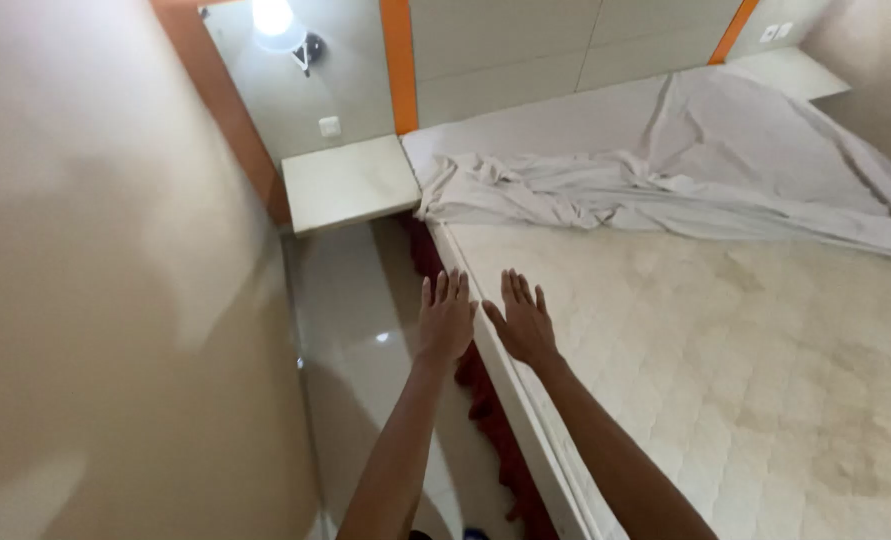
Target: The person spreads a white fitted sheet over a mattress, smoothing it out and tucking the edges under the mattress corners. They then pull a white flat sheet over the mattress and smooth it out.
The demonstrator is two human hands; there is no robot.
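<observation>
While our left hand [447, 318] and right hand [524, 324] hover flat and empty, fingers spread, over the mattress [706, 350] edge at frame centre, we grip nothing. Most of the mattress lies bare. The sheet [666, 175] sits bunched across the upper right, still to be spread and tucked.

A cream wall [96, 270] is seen along the left side. A glossy pale tiled floor [351, 330] is shown between that wall and the bed. A white bedside shelf [351, 183] is fixed in the corner, and a lit wall lamp [276, 22] is mounted above it, with a switch plate [330, 126] below. The padded headboard panel [506, 50] is framed by orange strips [399, 60]. A second shelf [791, 72] is seen at the far side.
</observation>
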